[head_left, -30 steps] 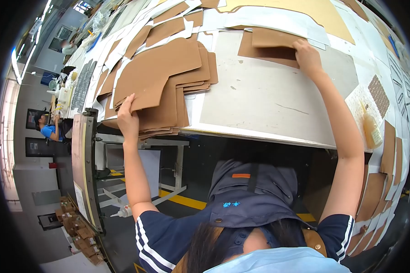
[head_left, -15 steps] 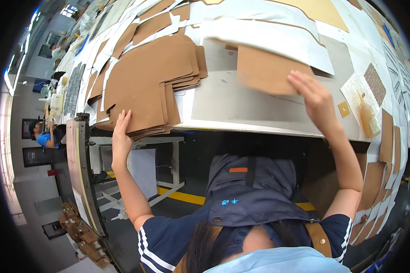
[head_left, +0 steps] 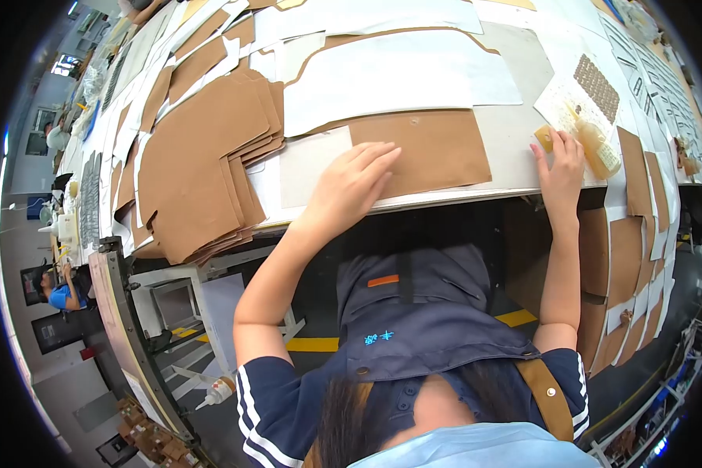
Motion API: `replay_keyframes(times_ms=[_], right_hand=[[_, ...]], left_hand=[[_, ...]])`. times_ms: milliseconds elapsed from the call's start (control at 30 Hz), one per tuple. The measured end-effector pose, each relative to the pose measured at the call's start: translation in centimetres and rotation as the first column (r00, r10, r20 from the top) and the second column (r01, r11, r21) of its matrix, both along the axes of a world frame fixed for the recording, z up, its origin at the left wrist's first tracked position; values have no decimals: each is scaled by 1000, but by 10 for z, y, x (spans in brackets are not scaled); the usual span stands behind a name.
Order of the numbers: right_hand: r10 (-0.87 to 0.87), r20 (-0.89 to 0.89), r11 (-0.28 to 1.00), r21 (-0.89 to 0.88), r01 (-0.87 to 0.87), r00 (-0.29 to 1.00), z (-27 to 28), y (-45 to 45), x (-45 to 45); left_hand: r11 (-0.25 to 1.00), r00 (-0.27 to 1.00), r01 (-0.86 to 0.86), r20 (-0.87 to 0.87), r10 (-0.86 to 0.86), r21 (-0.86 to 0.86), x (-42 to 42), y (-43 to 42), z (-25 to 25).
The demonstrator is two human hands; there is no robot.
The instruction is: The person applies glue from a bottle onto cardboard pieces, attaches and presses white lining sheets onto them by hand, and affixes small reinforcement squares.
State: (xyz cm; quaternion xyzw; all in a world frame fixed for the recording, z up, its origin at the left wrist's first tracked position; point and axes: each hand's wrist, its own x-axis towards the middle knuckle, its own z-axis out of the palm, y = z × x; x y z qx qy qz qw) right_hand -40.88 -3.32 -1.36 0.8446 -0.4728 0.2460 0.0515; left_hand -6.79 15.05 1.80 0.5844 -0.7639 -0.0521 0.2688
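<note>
A brown piece (head_left: 437, 152) with a white-covered part (head_left: 398, 78) above it lies across the grey board at the table's front. My left hand (head_left: 355, 183) rests on the brown piece's left side, its fingers stretched out and holding nothing. Farther right, my right hand (head_left: 561, 164) has its thumb and fingers around a small yellow square (head_left: 544, 139) with a hole. Just beyond that hand, a bottle of yellowish liquid (head_left: 598, 150) lies on a speckled white sheet (head_left: 558, 101). A stack of brown pieces (head_left: 203, 148) lies left of my left hand.
Brown and white pieces (head_left: 197, 69) cover the far left of the table. A dark textured patch (head_left: 597, 87) lies at the right, with more brown pieces (head_left: 625, 257) hanging over the edge. A co-worker in blue (head_left: 64, 295) is at the far left.
The brown piece with its white part has come down flat near the front edge. My left hand has left the stack for this piece; my right hand has moved from it to the yellow square.
</note>
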Motion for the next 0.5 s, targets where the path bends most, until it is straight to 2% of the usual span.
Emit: replay_keyframes(times_ms=[33,233,333,433,500], right_hand=[[-53,-24,998,-18,52,998,-3,-4,-5],[-81,144,996,46,75,986,-14,-12,-10],[-105,151,994,38,100,983,-19,-17,-10],[-125,154,986,125,107,980,-15,-22,-10],[-87,304,976,216,20,949,-6,-20,0]], left_hand=[[1000,1000,20,-15,-20,-3,-5,-11,-6],[998,996,12,93,-6,-65,-12,-41,-22],[998,996,14,89,-8,-66,-11,-43,-25],[998,998,52,32,-51,-46,-5,-48,-20],[997,995,72,-72,-72,2,6,-56,-17]])
